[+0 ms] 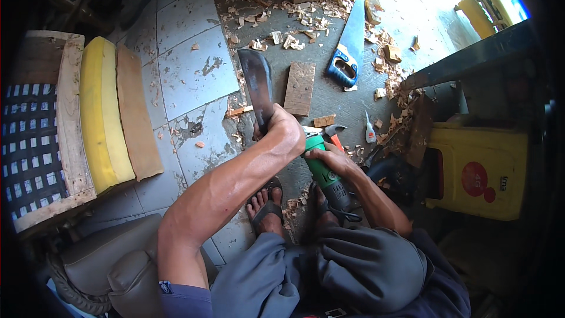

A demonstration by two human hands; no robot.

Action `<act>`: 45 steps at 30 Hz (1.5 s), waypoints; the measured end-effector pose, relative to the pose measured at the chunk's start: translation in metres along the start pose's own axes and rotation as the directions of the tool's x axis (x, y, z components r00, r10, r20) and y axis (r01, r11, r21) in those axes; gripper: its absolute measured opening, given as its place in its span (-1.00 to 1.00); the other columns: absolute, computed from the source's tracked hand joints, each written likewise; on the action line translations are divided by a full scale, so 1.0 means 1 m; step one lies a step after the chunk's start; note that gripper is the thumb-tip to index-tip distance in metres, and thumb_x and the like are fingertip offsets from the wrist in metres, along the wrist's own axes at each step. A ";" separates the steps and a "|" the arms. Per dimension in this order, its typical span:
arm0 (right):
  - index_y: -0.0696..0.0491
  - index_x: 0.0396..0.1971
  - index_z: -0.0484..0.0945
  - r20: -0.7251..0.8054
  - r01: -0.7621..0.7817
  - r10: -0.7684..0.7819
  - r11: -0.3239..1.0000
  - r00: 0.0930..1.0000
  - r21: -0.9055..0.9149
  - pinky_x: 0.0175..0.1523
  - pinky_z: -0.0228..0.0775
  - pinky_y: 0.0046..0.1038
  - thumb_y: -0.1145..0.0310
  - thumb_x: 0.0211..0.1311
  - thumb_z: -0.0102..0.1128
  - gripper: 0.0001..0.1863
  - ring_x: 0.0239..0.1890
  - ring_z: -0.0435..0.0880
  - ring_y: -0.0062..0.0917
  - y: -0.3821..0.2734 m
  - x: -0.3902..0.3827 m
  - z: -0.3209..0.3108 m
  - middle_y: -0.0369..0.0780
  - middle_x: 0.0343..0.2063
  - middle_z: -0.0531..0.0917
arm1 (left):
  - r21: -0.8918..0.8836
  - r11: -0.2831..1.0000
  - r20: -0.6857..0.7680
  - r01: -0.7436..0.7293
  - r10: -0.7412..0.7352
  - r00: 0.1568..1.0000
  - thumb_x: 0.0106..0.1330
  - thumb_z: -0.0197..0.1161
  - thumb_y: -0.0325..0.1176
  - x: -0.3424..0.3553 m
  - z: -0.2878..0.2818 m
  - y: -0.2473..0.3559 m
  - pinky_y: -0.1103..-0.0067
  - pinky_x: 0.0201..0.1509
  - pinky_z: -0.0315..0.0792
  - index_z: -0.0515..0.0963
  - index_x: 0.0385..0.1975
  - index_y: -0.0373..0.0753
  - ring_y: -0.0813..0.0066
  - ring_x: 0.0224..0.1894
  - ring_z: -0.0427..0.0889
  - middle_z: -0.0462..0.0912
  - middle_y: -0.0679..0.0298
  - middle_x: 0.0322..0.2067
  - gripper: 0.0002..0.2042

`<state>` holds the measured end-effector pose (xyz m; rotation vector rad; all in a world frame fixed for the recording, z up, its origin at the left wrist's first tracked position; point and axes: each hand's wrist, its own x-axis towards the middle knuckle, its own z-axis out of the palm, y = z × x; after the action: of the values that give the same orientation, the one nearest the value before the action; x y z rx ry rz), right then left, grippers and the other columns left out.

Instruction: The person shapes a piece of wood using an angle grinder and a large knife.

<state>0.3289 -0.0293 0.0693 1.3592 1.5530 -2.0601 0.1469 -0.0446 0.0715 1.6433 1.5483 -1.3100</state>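
My left hand [281, 131] grips the handle of a broad dark machete [256, 85], its blade pointing away from me over the floor. My right hand [329, 159] is wrapped around the body of a green angle grinder [325, 175] held just right of the machete handle, with its head tucked behind my left hand. The grinder's black cord runs down toward my feet [268, 203] in sandals. The contact between grinder and blade is hidden by my left hand.
A small plywood board [300, 87] and a blue-handled hand saw [348, 53] lie on the floor among wood chips. A yellow plastic container [479, 171] stands at right, a yellow foam cushion [100, 115] and wooden frame at left, a grey seat [112, 265] at lower left.
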 end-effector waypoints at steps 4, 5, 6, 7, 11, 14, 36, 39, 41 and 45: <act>0.15 0.06 0.49 0.010 0.027 -0.026 0.999 1.000 -0.018 -0.23 0.56 -0.43 0.06 0.17 0.28 -0.43 -0.36 0.69 -0.47 0.001 0.000 0.006 -0.15 -0.29 0.67 | 0.048 0.999 -0.036 -0.025 0.027 0.999 0.14 0.42 -0.26 0.016 0.014 0.004 0.28 -0.54 0.39 0.65 -0.44 -0.19 0.34 -0.62 0.62 0.65 0.24 -0.56 -0.85; 0.15 0.06 0.49 0.008 0.022 -0.022 1.000 1.000 -0.014 -0.22 0.56 -0.43 0.05 0.17 0.28 -0.42 -0.35 0.69 -0.47 0.002 -0.001 0.004 -0.15 -0.29 0.67 | 0.051 0.998 -0.045 -0.032 0.035 0.998 0.15 0.42 -0.24 0.011 0.010 0.005 0.28 -0.53 0.40 0.65 -0.45 -0.19 0.35 -0.62 0.62 0.65 0.23 -0.56 -0.83; 0.15 0.07 0.48 0.007 0.016 -0.016 1.000 1.000 -0.010 -0.22 0.56 -0.42 0.05 0.17 0.28 -0.42 -0.35 0.69 -0.47 0.002 -0.001 0.002 -0.15 -0.29 0.67 | 0.025 1.000 -0.015 -0.012 0.012 1.000 0.19 0.38 -0.26 0.006 0.002 0.007 0.27 -0.36 0.38 0.68 -0.31 -0.14 0.34 -0.41 0.64 0.68 0.27 -0.40 -0.85; 0.15 0.07 0.48 0.012 0.012 -0.012 1.000 1.000 -0.006 -0.21 0.56 -0.42 0.04 0.17 0.28 -0.41 -0.35 0.69 -0.47 0.003 -0.002 0.002 -0.15 -0.29 0.67 | -0.001 1.000 0.021 0.014 -0.014 1.000 0.23 0.34 -0.28 -0.001 -0.005 0.008 0.25 -0.18 0.37 0.71 -0.17 -0.08 0.33 -0.21 0.67 0.72 0.30 -0.24 -0.81; 0.15 0.05 0.50 -0.004 0.016 -0.016 1.000 1.000 0.001 -0.20 0.55 -0.40 0.03 0.16 0.27 -0.42 -0.34 0.69 -0.47 0.010 0.004 0.005 -0.15 -0.28 0.67 | 0.125 0.992 0.034 0.002 -0.006 0.999 0.22 0.36 -0.16 0.007 0.002 0.006 0.35 -0.52 0.43 0.63 -0.49 -0.18 0.39 -0.62 0.61 0.61 0.23 -0.60 -0.77; 0.16 0.04 0.51 -0.020 0.034 -0.034 0.999 0.999 -0.014 -0.20 0.54 -0.40 0.03 0.15 0.28 -0.42 -0.33 0.69 -0.47 0.009 0.000 0.010 -0.15 -0.27 0.67 | 0.068 0.998 -0.013 0.003 -0.002 1.000 0.22 0.35 -0.15 0.025 0.012 0.005 0.36 -0.48 0.44 0.62 -0.47 -0.15 0.41 -0.59 0.61 0.62 0.29 -0.57 -0.79; 0.16 0.06 0.52 -0.033 -0.016 0.016 1.000 0.999 -0.008 -0.19 0.53 -0.41 -0.01 0.16 0.26 -0.39 -0.30 0.69 -0.46 0.014 0.003 -0.003 -0.15 -0.25 0.66 | 0.074 0.994 0.079 0.082 -0.088 0.993 0.23 0.33 -0.30 0.019 0.005 0.013 0.26 -0.04 0.37 0.76 -0.08 -0.05 0.32 -0.12 0.73 0.78 0.28 -0.17 -0.74; 0.16 0.08 0.51 0.020 -0.021 0.021 1.000 1.000 0.001 -0.17 0.55 -0.41 0.04 0.20 0.25 -0.42 -0.27 0.68 -0.49 0.008 0.005 0.004 -0.17 -0.23 0.65 | 0.149 0.983 0.070 0.108 -0.119 0.990 0.23 0.33 -0.30 0.046 0.033 0.011 0.26 -0.05 0.36 0.76 -0.09 -0.05 0.32 -0.11 0.73 0.78 0.28 -0.17 -0.74; 0.16 0.08 0.51 0.005 0.006 -0.006 1.000 1.000 -0.004 -0.17 0.55 -0.41 0.03 0.19 0.26 -0.41 -0.27 0.69 -0.49 0.009 0.002 -0.002 -0.18 -0.23 0.65 | 0.157 0.984 0.042 0.082 -0.090 0.995 0.21 0.35 -0.30 0.046 0.027 0.014 0.27 -0.11 0.36 0.75 -0.13 -0.06 0.33 -0.16 0.71 0.77 0.28 -0.21 -0.77; 0.16 0.09 0.50 -0.029 -0.012 0.011 1.000 1.000 -0.025 -0.16 0.54 -0.41 0.01 0.17 0.27 -0.39 -0.27 0.69 -0.48 0.004 -0.006 -0.002 -0.16 -0.22 0.66 | 0.155 0.988 -0.016 0.022 -0.019 1.000 0.17 0.39 -0.32 0.031 0.017 0.013 0.29 -0.22 0.37 0.73 -0.22 -0.10 0.35 -0.28 0.69 0.74 0.29 -0.30 -0.81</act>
<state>0.3364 -0.0314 0.0715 1.3916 1.5738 -2.0163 0.1506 -0.0487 0.0337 1.7377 1.5079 -1.4652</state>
